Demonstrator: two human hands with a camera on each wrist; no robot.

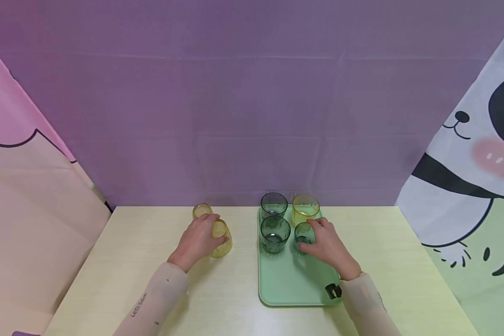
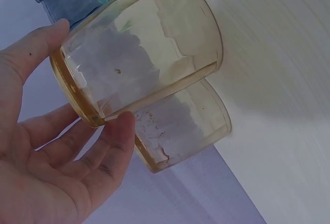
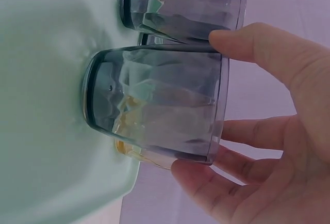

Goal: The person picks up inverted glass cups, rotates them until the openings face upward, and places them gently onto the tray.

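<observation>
On the left side of the table, my left hand (image 1: 198,239) holds an upside-down yellow glass (image 1: 221,247), thumb and fingers about its thick base. A second upside-down yellow glass (image 1: 201,210) stands right behind it; both also show in the left wrist view. Over the green tray (image 1: 294,284), my right hand (image 1: 328,245) grips an upright grey-green glass (image 3: 160,100) near its rim, between thumb and fingers. Beside that glass stands another dark glass (image 1: 275,235). Behind them on the tray are a further dark glass (image 1: 274,205) and an upright yellow glass (image 1: 305,210).
The pale wooden table (image 1: 109,280) ends at a purple backdrop (image 1: 252,116) close behind the glasses. A small black label (image 1: 333,291) is at the tray's front right corner, near my right sleeve. Printed cloths hang on both sides.
</observation>
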